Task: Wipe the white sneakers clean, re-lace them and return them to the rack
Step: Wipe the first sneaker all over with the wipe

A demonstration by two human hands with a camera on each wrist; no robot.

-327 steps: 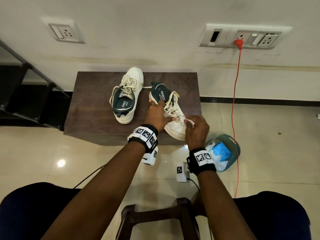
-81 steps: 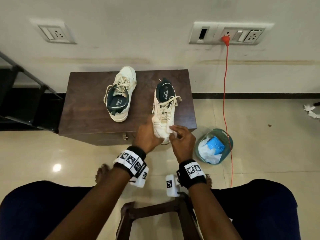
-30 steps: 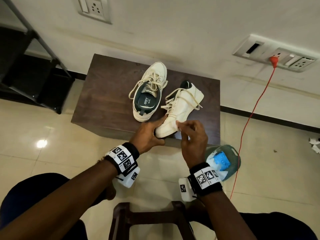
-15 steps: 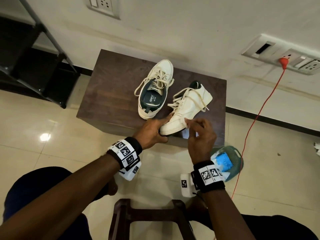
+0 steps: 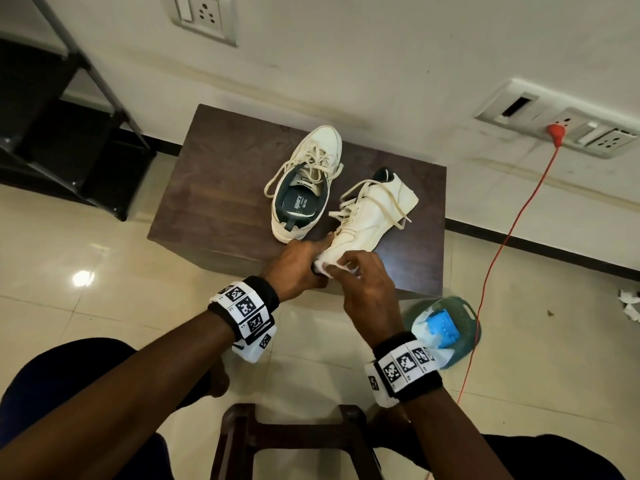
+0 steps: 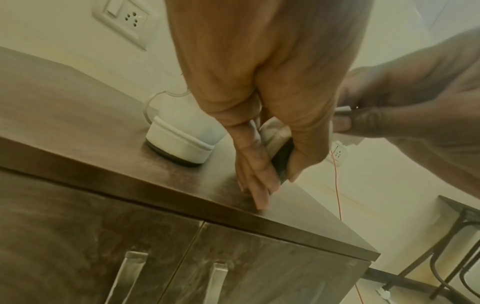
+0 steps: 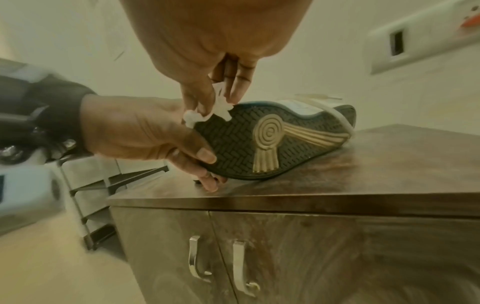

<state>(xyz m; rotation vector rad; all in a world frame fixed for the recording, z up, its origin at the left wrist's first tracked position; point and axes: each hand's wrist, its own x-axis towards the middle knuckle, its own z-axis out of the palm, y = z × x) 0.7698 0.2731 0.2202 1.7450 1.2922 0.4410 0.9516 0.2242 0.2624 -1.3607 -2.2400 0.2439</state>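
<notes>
An upright sneaker (image 5: pixel 304 188) on the wooden cabinet (image 5: pixel 221 188) reads "sparx" inside. Beside it, the left hand (image 5: pixel 298 265) grips the tipped sneaker's (image 5: pixel 372 216) toe; the right hand (image 5: pixel 367 285) pinches a white wipe (image 7: pixel 207 113) there.

A dark wooden counter (image 5: pixel 221 188) with two cabinet doors and metal handles (image 7: pixel 242 267) stands against the wall. Beside its right front corner, a teal basket (image 5: pixel 467 317) on the floor holds a blue packet (image 5: pixel 443 329). Above the counter to the right, an orange cord (image 5: pixel 498 258) hangs from a wall socket (image 5: pixel 557 128). A wooden stool (image 5: pixel 294 434) stands in front of the counter.
</notes>
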